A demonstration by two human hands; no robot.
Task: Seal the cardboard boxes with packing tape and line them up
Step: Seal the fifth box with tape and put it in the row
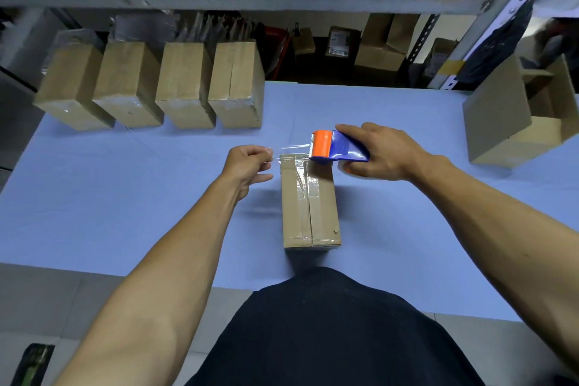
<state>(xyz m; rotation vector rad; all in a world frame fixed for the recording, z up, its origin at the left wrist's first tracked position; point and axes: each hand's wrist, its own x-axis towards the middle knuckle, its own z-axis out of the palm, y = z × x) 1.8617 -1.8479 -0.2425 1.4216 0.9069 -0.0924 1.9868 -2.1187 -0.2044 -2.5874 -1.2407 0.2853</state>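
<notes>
We have the cardboard box [310, 204] lying flat on the blue table [125, 197], directly ahead of our torso, with clear tape already running along its top seam. Above its far end we stretch a strip of clear tape [289, 152] between both hands. Our left hand [247, 166] pinches the free end of the strip between thumb and forefinger, remaining fingers curled, forearm extended from the lower left. Our right hand [382, 152] wraps around the blue and orange tape dispenser [336, 147], held just over the box's far right corner, orange end facing left. Four sealed boxes [153, 84] stand side by side along the table's far left edge. An open carton [526, 113] sits at the right.
</notes>
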